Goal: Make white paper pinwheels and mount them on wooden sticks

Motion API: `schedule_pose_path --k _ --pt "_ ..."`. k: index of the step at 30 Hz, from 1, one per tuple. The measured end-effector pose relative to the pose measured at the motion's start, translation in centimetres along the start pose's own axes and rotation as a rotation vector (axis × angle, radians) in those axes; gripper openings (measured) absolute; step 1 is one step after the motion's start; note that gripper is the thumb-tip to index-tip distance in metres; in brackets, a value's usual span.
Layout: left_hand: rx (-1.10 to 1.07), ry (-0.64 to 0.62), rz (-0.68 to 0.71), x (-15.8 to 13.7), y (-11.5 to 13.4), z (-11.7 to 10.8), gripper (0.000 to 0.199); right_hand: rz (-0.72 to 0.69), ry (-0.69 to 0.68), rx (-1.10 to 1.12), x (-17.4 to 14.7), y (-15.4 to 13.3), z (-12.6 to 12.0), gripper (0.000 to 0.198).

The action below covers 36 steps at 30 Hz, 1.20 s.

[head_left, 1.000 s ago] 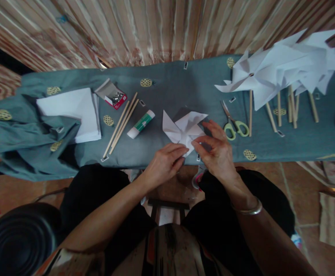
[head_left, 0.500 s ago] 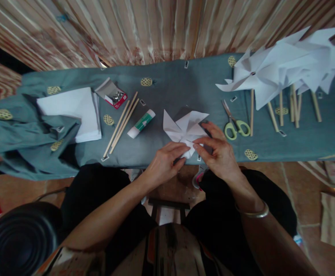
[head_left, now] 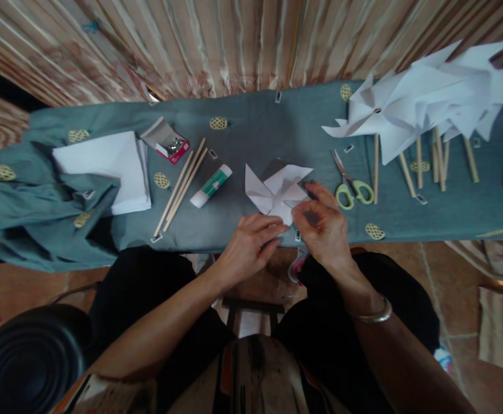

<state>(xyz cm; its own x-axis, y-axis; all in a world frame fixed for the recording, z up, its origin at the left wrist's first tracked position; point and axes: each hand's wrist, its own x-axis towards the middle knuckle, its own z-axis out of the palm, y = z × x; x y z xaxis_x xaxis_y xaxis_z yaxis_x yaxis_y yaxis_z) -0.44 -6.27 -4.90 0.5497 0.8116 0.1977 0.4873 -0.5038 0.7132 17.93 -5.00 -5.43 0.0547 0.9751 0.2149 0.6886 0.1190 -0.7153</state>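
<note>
A white paper pinwheel [head_left: 282, 185] lies near the front edge of the cloth-covered table, its blades folded toward the middle. My left hand [head_left: 251, 241] holds its near edge, fingers and thumb closed on the paper. At the pinwheel's right side, my right hand [head_left: 323, 224] pinches the paper between thumb and index finger, the other fingers curled above it. The fingers hide part of the near blade. Right of my right hand lie scissors [head_left: 353, 187] with green handles. A green and white glue stick [head_left: 211, 186] rests to the left of the pinwheel.
Several wooden sticks [head_left: 182, 187] lie left of the glue stick. Behind them stands an open red and white box [head_left: 167, 141] of small metal pieces. A stack of white paper [head_left: 126, 172] sits at the left, and finished pinwheels [head_left: 423, 98] on sticks are piled at the right.
My right hand has shifted slightly, and its thumb and index finger are now closer together at the paper. My left hand stays on the near edge.
</note>
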Motion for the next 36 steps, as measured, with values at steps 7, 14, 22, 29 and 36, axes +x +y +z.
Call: schedule_pose_path --k 7,14,22,29,36 --pt "-0.046 -0.043 -0.062 -0.1 0.3 0.4 0.029 0.007 0.055 0.015 0.1 0.1 0.7 0.012" --pt "-0.121 -0.030 -0.119 0.2 0.2 0.2 0.027 -0.034 0.064 -0.036 -0.1 0.3 0.6 0.011" --pt "-0.161 -0.020 -0.165 0.5 0.1 0.2 0.025 -0.231 0.088 -0.264 -0.6 -0.6 -0.8 0.009" --pt "-0.166 -0.023 -0.212 1.0 0.3 0.0 0.024 -0.424 -0.001 -0.260 -1.0 -0.7 -0.6 0.029" --pt "-0.138 0.001 -0.227 1.1 0.0 0.6 0.019 -0.419 -0.053 -0.263 -1.2 -0.1 -0.3 0.041"
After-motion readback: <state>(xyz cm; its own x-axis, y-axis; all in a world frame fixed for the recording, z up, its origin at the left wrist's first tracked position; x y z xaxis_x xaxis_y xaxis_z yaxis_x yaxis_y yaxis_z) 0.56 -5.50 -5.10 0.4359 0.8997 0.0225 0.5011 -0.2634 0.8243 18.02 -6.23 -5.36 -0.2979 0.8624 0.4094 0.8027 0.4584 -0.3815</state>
